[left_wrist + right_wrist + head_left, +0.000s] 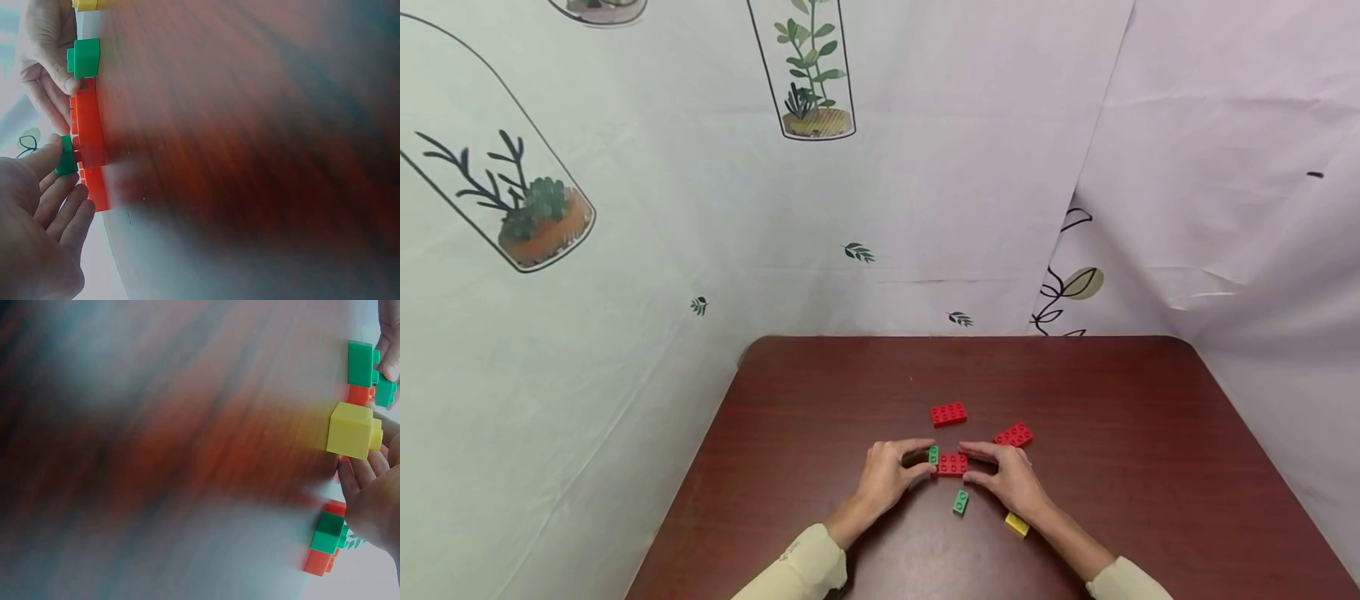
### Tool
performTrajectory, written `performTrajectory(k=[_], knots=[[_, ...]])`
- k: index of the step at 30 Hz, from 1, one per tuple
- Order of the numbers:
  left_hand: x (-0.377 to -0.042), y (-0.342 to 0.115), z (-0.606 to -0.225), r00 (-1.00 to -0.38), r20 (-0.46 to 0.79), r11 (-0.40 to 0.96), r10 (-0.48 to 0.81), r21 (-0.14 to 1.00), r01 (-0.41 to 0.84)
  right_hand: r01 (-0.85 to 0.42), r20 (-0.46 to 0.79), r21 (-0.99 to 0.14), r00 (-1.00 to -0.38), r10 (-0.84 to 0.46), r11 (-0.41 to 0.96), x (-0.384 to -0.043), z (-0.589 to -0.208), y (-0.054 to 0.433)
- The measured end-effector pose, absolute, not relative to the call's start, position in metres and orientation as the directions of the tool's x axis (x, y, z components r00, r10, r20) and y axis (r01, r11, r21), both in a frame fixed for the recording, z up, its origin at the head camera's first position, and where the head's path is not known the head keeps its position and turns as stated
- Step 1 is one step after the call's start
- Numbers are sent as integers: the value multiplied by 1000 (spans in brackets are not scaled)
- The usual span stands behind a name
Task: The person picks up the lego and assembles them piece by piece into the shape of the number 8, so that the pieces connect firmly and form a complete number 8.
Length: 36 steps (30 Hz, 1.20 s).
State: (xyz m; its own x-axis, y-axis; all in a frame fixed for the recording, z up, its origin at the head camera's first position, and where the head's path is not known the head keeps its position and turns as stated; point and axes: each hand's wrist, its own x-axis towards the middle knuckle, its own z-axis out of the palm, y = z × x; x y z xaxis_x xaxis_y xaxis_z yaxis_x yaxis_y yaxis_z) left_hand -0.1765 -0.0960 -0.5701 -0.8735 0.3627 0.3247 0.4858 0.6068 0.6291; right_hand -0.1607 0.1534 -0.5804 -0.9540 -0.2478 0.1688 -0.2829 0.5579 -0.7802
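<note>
In the head view, a red brick [953, 465] with studs on top lies on the dark table between both hands. My left hand [886, 477] pinches a small green brick [933, 455] between thumb and fingers at the red brick's left end. The left wrist view has this green brick [66, 155] up on the studs of the red brick [90, 125]. At the opposite end, my right hand [1011, 481] holds the red brick between thumb and fingers. Just in front of it lies a loose green brick [960, 502].
A yellow brick [1017, 524] lies beside the right forearm. Behind the hands are one red brick [948, 413] and another red brick [1015, 433] close to the right hand. Another green brick [328, 532] shows in the right wrist view. Patterned cloth [925, 208] hangs behind the table [820, 375].
</note>
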Motion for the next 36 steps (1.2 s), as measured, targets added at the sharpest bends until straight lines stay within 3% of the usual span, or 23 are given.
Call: performTrajectory(k=[20,36], knots=[[-176,-94,-568,-879,308,629,364,615,476,-268,164,-790,-959,-232,552,-162,-584,153],[-181,-94,-573,-857,332,594,395,619,513,-255,165,-861,-959,-232,440,-164,-593,155]])
